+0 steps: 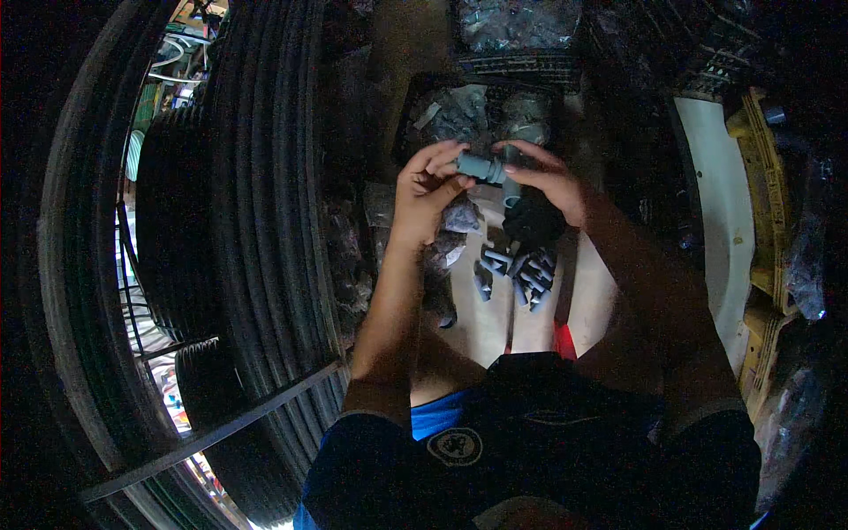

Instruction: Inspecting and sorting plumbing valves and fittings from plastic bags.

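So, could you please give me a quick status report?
Left hand, right hand both on grey pipe fitting. Loose grey pieces lower in view. Nothing seen blocking either hand.

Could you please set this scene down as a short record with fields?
Left hand: holds the left end of a grey fitting
Right hand: holds the fitting's right end
Below hands: small grey pieces, loosely piled
Beyond hands: dark crates of bags
Left side: black coils, metal bar
Lighting: dim

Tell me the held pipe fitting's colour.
The pipe fitting is bluish grey, seen in the head view.
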Available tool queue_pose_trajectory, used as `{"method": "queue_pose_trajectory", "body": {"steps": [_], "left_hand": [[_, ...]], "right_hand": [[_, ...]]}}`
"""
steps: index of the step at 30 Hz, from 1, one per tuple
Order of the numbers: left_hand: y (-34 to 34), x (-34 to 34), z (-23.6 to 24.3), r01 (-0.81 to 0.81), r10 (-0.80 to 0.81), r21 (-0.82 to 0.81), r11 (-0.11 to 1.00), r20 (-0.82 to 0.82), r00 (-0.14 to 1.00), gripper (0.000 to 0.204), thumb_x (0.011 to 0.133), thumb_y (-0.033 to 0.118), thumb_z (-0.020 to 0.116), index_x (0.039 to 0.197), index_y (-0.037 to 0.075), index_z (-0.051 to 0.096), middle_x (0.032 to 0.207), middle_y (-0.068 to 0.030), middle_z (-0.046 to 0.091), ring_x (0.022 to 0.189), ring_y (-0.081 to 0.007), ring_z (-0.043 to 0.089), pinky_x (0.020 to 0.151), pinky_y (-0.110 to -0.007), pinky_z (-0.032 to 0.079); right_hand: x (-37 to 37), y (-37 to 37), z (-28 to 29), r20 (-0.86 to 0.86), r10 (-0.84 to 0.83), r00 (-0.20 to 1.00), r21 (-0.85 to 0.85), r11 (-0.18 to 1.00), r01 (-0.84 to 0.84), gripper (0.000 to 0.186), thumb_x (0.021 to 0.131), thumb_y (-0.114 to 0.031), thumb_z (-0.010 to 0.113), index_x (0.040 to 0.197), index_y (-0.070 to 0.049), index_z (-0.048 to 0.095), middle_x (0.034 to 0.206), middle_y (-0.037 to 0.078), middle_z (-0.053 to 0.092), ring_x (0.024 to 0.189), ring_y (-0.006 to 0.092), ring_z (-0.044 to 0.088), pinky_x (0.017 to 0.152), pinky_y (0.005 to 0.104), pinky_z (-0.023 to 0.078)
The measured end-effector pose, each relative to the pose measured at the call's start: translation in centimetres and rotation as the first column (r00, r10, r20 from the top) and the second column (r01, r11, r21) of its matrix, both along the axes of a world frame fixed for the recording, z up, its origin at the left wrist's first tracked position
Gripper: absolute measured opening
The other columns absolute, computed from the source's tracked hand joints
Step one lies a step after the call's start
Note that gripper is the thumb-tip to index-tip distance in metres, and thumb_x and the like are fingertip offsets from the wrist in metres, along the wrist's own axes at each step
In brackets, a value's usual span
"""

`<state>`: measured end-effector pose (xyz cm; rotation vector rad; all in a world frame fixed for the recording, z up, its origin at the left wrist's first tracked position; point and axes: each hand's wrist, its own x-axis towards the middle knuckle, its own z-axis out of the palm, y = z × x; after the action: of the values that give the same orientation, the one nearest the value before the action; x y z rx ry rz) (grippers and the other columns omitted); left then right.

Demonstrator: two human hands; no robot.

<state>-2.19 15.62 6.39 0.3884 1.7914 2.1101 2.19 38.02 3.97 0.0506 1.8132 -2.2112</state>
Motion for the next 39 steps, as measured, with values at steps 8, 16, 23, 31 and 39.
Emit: {"method": "queue_pose_trajectory", "body": {"steps": [8, 16, 23, 31, 39], "left_hand": [[-1.0, -0.3, -0.8, 0.013, 0.024, -0.22, 0.975, 0.164, 0.986, 0.034, 0.086, 0.001, 0.067, 0.118, -0.001, 0.056, 0.104, -0.0107, 0.064, 0.084, -0.0184, 0.065, 0.075, -0.033, 0.058], [-0.3, 0.6, 0.4, -0.147, 0.157, -0.081, 0.986, 0.136, 0.978, 0.027, 0.089, 0.005, 0.066, 0.115, 0.0, 0.057, 0.095, -0.0077, 0.068, 0.085, -0.0136, 0.064, 0.072, -0.028, 0.056], [-0.7, 0.0, -0.4, 0.042, -0.06, -0.121, 0.992, -0.153, 0.986, 0.036, 0.093, 0.013, 0.063, 0.125, 0.001, 0.055, 0.107, -0.0133, 0.065, 0.086, -0.0206, 0.068, 0.067, -0.029, 0.058], [-0.6, -0.4, -0.6, -0.022, 0.098, -0.189, 0.982, 0.402, 0.91, 0.034, 0.088, 0.004, 0.066, 0.121, -0.001, 0.058, 0.108, -0.0125, 0.064, 0.089, -0.0217, 0.067, 0.075, -0.032, 0.058], [-0.7, -0.3, -0.8, -0.166, 0.224, -0.16, 0.973, 0.487, 0.844, 0.037, 0.094, 0.019, 0.064, 0.125, 0.001, 0.054, 0.106, -0.0126, 0.066, 0.083, -0.0194, 0.068, 0.072, -0.03, 0.059]], "right_hand": [[0.4, -0.7, -0.3, -0.273, 0.033, 0.961, 0.103, 0.995, -0.005, 0.041, 0.092, -0.025, 0.063, 0.13, -0.01, 0.057, 0.123, 0.009, 0.059, 0.117, 0.0208, 0.053, 0.102, 0.0355, 0.038], [0.1, -0.3, -0.1, 0.102, -0.028, 0.994, -0.141, 0.989, 0.042, 0.033, 0.089, -0.023, 0.065, 0.12, -0.012, 0.063, 0.109, 0.007, 0.064, 0.107, 0.0181, 0.058, 0.096, 0.0282, 0.041], [0.1, -0.5, 0.0, -0.095, -0.073, 0.993, 0.098, 0.992, 0.083, 0.039, 0.091, -0.017, 0.06, 0.128, -0.008, 0.058, 0.124, 0.008, 0.058, 0.108, 0.0174, 0.058, 0.094, 0.0305, 0.044], [1.1, -0.9, 0.9, -0.567, 0.14, 0.812, 0.362, 0.927, 0.093, 0.054, 0.087, 0.0, 0.063, 0.137, -0.006, 0.045, 0.134, 0.01, 0.052, 0.117, 0.023, 0.056, 0.094, 0.0351, 0.048], [1.0, -0.6, 1.6, -0.316, -0.046, 0.948, 0.156, 0.983, 0.1, 0.058, 0.086, 0.001, 0.066, 0.139, -0.007, 0.044, 0.125, 0.01, 0.058, 0.111, 0.0186, 0.059, 0.089, 0.0305, 0.05]]}}
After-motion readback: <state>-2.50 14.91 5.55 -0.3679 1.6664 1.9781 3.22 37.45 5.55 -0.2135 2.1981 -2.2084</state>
